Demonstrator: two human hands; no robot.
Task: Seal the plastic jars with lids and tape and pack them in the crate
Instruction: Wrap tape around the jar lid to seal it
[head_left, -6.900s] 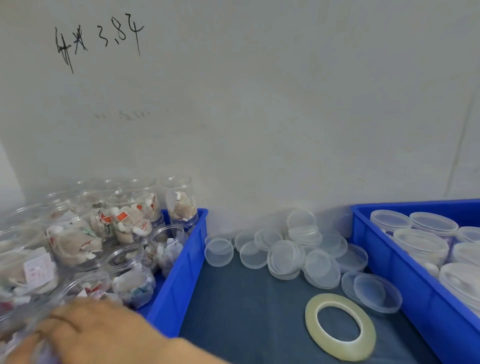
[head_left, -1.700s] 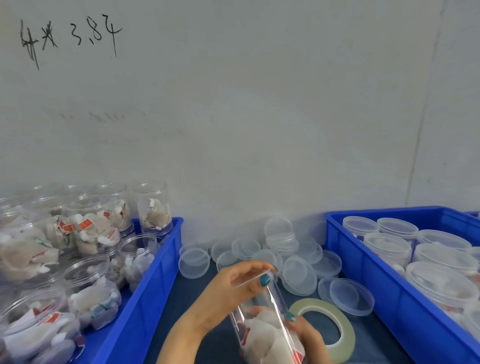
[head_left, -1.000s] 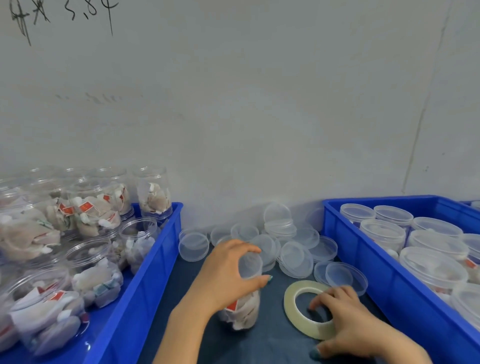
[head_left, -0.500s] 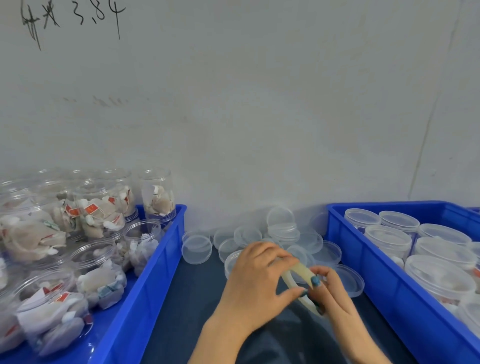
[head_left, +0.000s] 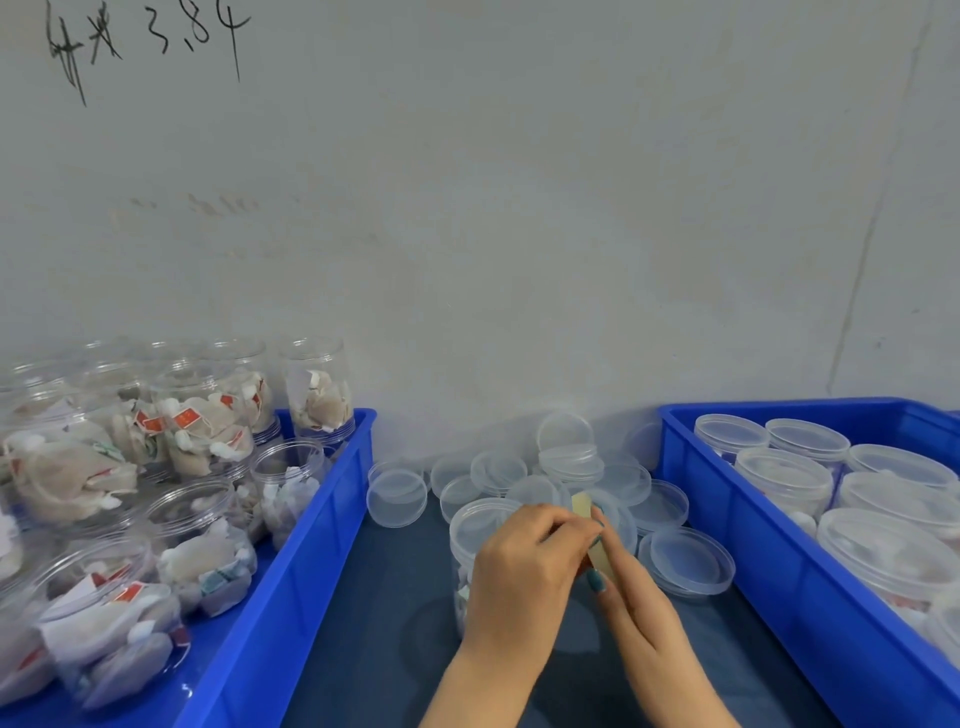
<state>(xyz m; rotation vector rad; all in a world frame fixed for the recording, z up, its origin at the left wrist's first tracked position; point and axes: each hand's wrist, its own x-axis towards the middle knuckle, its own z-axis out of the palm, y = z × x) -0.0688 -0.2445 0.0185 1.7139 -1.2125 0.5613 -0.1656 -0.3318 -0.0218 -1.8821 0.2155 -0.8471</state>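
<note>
A clear plastic jar (head_left: 475, 540) with a lid on it stands upright on the dark blue mat, partly hidden behind my left hand (head_left: 524, 577). Both hands meet just right of the jar's top. My right hand (head_left: 631, 592) holds the yellowish tape roll (head_left: 584, 512) on edge, mostly hidden by fingers. My left hand's fingertips pinch at the roll's rim. Loose clear lids (head_left: 566, 467) lie piled behind the jar. The blue crate on the right (head_left: 737, 525) holds several lidded jars (head_left: 784, 478).
A blue crate on the left (head_left: 311, 551) is full of open jars (head_left: 202, 535) stuffed with packets. A grey wall with handwriting rises right behind the table. Single lids (head_left: 685, 561) lie on the mat between the crates.
The jar was set upright on the mat and let go. My right hand lifted the tape roll off the mat; both hands now hold it beside the jar's top.
</note>
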